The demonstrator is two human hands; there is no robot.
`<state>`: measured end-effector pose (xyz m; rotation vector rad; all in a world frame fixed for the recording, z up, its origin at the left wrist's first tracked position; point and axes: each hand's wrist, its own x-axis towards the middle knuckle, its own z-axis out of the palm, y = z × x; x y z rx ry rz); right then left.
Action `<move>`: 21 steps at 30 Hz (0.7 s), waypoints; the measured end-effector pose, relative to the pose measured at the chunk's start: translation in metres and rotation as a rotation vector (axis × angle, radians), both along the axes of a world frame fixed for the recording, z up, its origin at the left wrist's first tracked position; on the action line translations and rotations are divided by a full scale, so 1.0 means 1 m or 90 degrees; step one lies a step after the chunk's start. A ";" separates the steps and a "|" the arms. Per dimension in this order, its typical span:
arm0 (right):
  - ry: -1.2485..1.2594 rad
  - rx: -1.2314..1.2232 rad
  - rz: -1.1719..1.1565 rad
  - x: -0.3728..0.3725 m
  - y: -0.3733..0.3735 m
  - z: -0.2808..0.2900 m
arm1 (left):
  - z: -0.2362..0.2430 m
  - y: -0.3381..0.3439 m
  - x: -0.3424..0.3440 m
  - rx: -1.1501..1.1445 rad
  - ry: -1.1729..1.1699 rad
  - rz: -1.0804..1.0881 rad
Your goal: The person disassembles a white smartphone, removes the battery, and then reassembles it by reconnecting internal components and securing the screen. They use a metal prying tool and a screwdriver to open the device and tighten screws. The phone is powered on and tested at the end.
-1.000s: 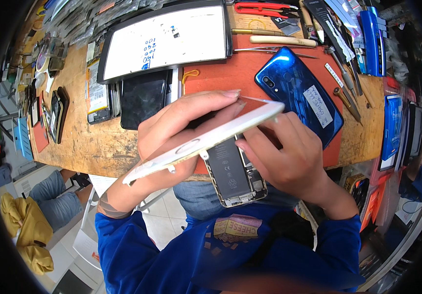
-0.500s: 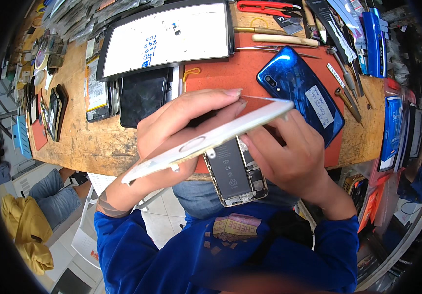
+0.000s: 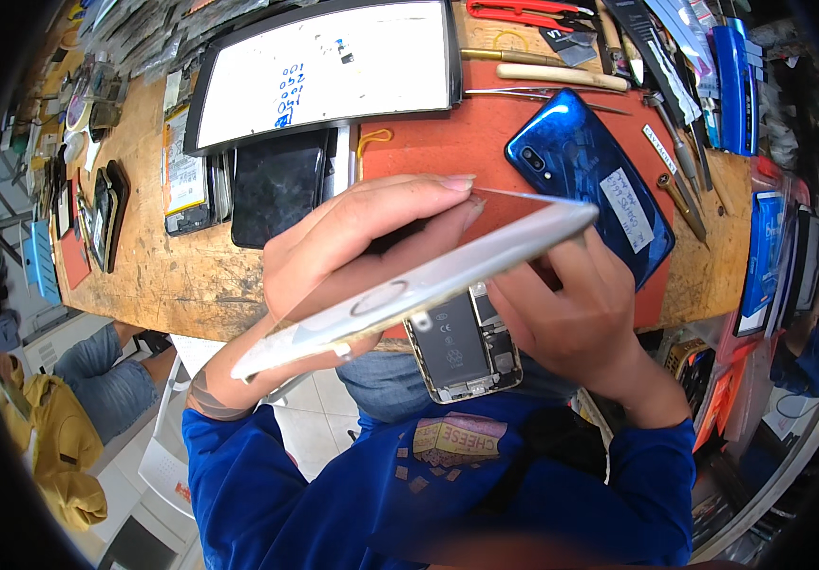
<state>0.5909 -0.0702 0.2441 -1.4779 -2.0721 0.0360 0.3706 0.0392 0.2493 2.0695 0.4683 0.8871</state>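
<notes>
Left hand [image 3: 352, 247] fingers curl round the white screen panel [image 3: 419, 285], holding it edge-up above the bench edge; right hand [image 3: 571, 304] pinches its upper end. Open phone body [image 3: 462, 347] lies beneath, blue phone [image 3: 590, 180] beyond on the red mat [image 3: 428, 142]

A phone repair workshop: opened phones [image 3: 464, 347], spare screens [image 3: 276, 185] and hand tools [image 3: 561, 74] crowd the wooden workbench [image 3: 181, 280].

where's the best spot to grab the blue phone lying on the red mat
Probably by its two long edges near the middle. The blue phone lies flat, back up, on the red mat, so come from above. Its lower end is hidden behind the right hand; the upper, camera end is free.
</notes>
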 end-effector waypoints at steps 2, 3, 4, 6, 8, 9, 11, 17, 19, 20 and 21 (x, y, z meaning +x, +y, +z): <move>0.005 0.002 0.000 -0.001 0.000 -0.001 | 0.004 -0.001 -0.002 -0.066 -0.014 -0.001; 0.002 -0.010 -0.003 -0.002 -0.001 -0.001 | 0.006 -0.002 -0.003 -0.082 -0.023 0.009; -0.001 -0.022 -0.005 -0.002 -0.002 -0.001 | 0.009 -0.002 -0.003 -0.081 -0.001 0.019; -0.014 -0.053 -0.016 -0.003 -0.006 0.002 | 0.011 -0.003 -0.002 -0.030 0.030 0.047; -0.023 -0.045 -0.019 -0.004 -0.007 0.002 | 0.012 -0.003 0.000 -0.004 0.034 0.055; -0.025 -0.035 -0.021 -0.004 -0.007 0.002 | 0.013 -0.003 0.001 0.001 0.034 0.057; -0.035 -0.030 -0.019 -0.004 -0.007 0.001 | 0.014 -0.004 0.002 0.009 0.039 0.062; -0.068 0.012 0.028 0.000 0.000 -0.001 | 0.012 0.000 0.000 0.033 0.020 0.030; -0.090 -0.007 0.036 0.001 0.000 0.002 | 0.011 0.000 -0.001 0.017 0.011 0.022; -0.104 -0.007 0.037 0.001 0.001 0.002 | 0.010 -0.001 -0.001 0.002 0.018 0.031; -0.124 -0.007 0.042 0.001 0.002 0.003 | 0.010 -0.002 -0.001 0.000 0.025 0.039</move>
